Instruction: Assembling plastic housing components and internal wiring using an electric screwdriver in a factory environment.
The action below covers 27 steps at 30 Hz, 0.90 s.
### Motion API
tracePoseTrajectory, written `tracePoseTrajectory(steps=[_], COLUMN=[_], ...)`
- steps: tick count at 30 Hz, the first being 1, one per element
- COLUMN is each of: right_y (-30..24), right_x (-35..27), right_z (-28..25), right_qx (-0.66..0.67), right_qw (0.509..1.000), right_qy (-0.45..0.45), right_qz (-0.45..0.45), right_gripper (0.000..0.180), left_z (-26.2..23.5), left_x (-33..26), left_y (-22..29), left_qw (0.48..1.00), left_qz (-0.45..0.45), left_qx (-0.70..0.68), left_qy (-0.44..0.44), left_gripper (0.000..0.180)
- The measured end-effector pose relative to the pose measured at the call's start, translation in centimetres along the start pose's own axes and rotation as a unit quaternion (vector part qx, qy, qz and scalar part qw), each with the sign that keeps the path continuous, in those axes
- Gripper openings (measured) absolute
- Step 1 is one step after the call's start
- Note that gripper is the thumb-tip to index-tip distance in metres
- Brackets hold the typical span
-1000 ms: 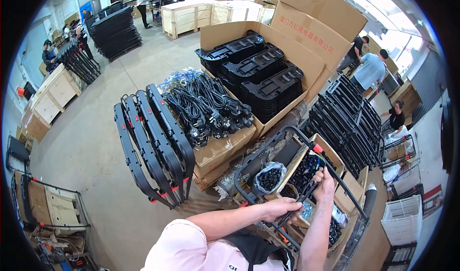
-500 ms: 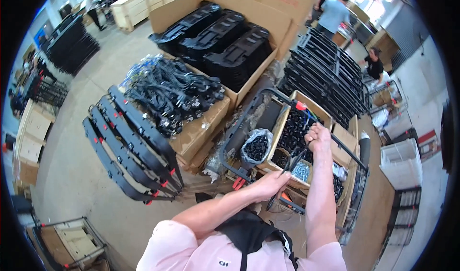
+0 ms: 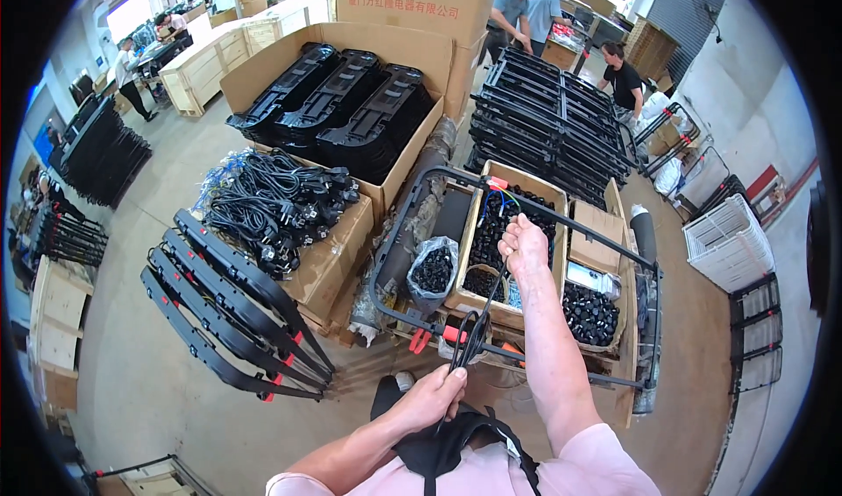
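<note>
We have the black cable (image 3: pixel 478 325) stretched between both hands — right hand (image 3: pixel 524 246) fisted on its upper end over the cardboard box (image 3: pixel 467 242), left hand (image 3: pixel 436 398) pinching the looped end low. Keep it taut — coils even, clear of the cart frame (image 3: pixel 561 224).
</note>
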State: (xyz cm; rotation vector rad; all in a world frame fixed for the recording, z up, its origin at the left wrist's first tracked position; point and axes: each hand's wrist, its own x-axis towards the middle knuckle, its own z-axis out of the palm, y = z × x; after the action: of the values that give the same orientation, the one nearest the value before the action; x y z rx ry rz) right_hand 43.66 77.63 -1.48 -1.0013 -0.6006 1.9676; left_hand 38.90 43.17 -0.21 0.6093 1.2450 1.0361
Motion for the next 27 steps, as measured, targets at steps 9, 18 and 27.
tracePoseTrajectory(steps=[9, 18, 27], right_y=[-4.2, -2.3, -3.6], right_x=[-19.1, -28.9, -31.4], right_z=[-1.9, -9.4, -14.3], right_qx=[-0.044, -0.07, -0.275], right_qw=[0.96, 0.917, 0.85], right_qy=[-0.271, -0.39, -0.444], right_qz=[-0.046, 0.047, 0.067], right_gripper=[0.028, 0.025, 0.024], left_z=[2.4, 4.8, 5.0], left_x=[-3.8, -8.6, -6.8], left_y=[-7.7, 4.8, 4.6], left_qw=[0.947, 0.658, 0.88], left_qz=[0.166, 0.491, 0.196], left_qx=[0.243, 0.398, 0.433], left_qy=[0.125, 0.41, -0.008], left_gripper=[0.049, 0.047, 0.035])
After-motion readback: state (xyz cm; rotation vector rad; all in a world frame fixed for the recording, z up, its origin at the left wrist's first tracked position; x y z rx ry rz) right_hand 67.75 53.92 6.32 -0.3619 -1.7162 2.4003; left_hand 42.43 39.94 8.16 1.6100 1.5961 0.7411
